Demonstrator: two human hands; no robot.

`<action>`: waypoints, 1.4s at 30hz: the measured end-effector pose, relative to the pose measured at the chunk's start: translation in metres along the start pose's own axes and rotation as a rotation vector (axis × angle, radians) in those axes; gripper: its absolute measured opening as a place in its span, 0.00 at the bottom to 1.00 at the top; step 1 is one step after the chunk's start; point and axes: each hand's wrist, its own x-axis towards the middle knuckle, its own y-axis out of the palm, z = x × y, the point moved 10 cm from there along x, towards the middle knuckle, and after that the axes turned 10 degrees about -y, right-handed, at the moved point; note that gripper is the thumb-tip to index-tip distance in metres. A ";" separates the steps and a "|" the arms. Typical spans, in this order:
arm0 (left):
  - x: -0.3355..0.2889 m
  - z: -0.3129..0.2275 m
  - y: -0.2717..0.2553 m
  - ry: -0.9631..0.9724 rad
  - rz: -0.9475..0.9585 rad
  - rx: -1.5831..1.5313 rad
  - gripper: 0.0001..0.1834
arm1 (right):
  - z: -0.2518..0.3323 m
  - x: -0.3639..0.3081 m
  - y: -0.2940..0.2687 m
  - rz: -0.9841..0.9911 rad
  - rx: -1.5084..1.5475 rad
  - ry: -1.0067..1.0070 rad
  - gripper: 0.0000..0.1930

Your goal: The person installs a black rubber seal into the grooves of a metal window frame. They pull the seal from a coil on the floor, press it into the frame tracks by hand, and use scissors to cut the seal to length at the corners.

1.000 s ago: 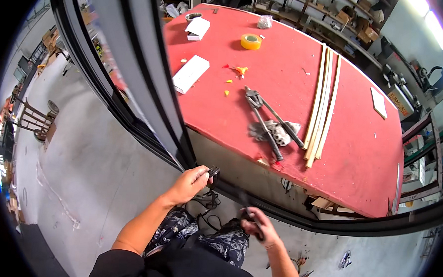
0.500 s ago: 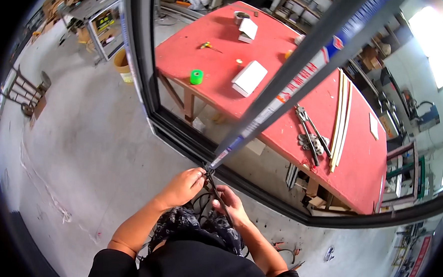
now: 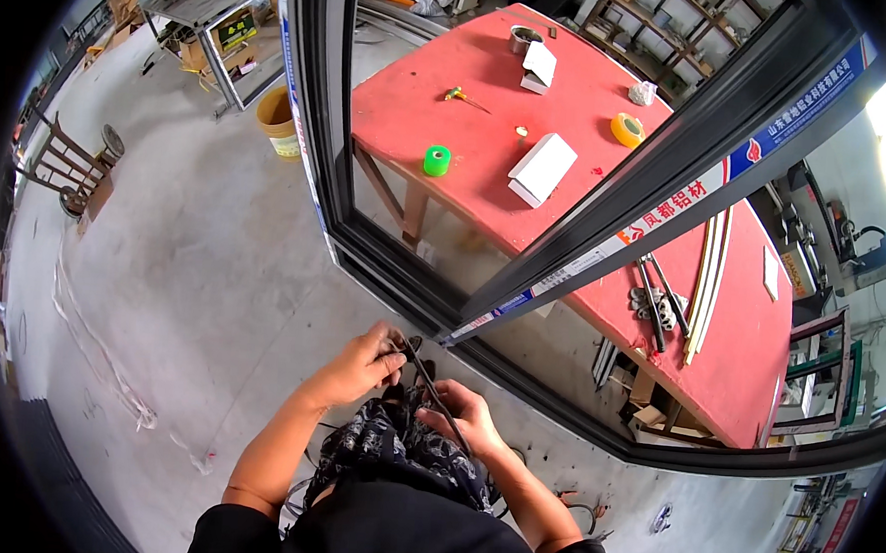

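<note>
"What's that between the two hands?"

"A thin black strip (image 3: 420,367), held in the air on the person's side of the dark frame (image 3: 547,397), short of the tabletop's (image 3: 401,114) near edge. It runs from the left hand (image 3: 363,367) down to the right (image 3: 466,418)."

"How are the fingers?"

"The left thumb and fingers pinch its upper end. The right fingers curl around it lower down, more loosely, I'd judge; the undersides of both hands are hidden, so I can't tell how hard they press."

"Heavy, would you say?"

"Light, I'd guess. It looks fairly straight, so there may be some stiffness, but whether it bends easily I can't tell from here. The surface might be smooth and slide a little. Nothing about it looks fragile."

"Best place to take hold?"

"Close behind the upper end for control, with a second hold further along, much as those hands have it, so the loose length doesn't whip about."

"And around it?"

"The frame's slanting bar (image 3: 563,273) meets the lower rail just beyond the left hand. On the tabletop, a green roll (image 3: 436,160) stands near the left corner, a white box (image 3: 543,170) lies toward the near edge, and a long-handled tool (image 3: 652,307) lies further right, beside pale strips (image 3: 706,280)."
</note>
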 end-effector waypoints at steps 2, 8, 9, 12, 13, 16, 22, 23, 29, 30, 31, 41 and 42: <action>0.010 -0.006 0.005 -0.008 0.085 -0.096 0.15 | 0.002 0.003 -0.009 0.020 -0.004 -0.009 0.15; 0.050 -0.033 0.038 -0.088 0.553 -0.215 0.24 | 0.029 0.021 -0.040 0.071 0.108 -0.032 0.14; 0.058 -0.036 0.043 -0.127 0.577 -0.211 0.22 | 0.033 0.024 -0.046 0.077 0.130 -0.017 0.14; 0.083 -0.043 0.058 -0.110 0.664 -0.320 0.16 | 0.049 0.037 -0.069 0.056 0.134 -0.006 0.13; 0.090 -0.052 0.060 -0.135 0.621 -0.264 0.13 | 0.048 0.039 -0.079 0.037 0.130 -0.028 0.13; 0.115 -0.065 0.060 -0.120 0.547 -0.192 0.12 | 0.053 0.046 -0.099 -0.036 0.082 -0.091 0.11; 0.142 -0.083 0.045 -0.118 0.370 -0.097 0.13 | 0.096 0.054 -0.136 -0.299 -0.271 -0.418 0.11; 0.145 -0.090 0.039 -0.112 0.320 -0.113 0.15 | 0.093 0.055 -0.147 -0.351 -0.299 -0.364 0.11; 0.157 -0.142 0.022 -0.056 0.442 -0.283 0.19 | 0.085 0.104 -0.152 -0.373 -0.194 -0.440 0.23; 0.159 -0.152 0.022 -0.052 0.472 -0.291 0.19 | 0.094 0.115 -0.146 -0.381 -0.234 -0.482 0.24; 0.162 -0.161 0.019 -0.066 0.481 -0.298 0.19 | 0.098 0.129 -0.140 -0.389 -0.266 -0.563 0.23; 0.247 -0.213 -0.026 -0.223 0.875 -0.181 0.11 | 0.078 0.159 -0.131 -0.967 0.208 -0.531 0.07; 0.254 -0.215 -0.026 -0.245 0.910 -0.156 0.12 | 0.076 0.155 -0.131 -1.021 0.206 -0.528 0.08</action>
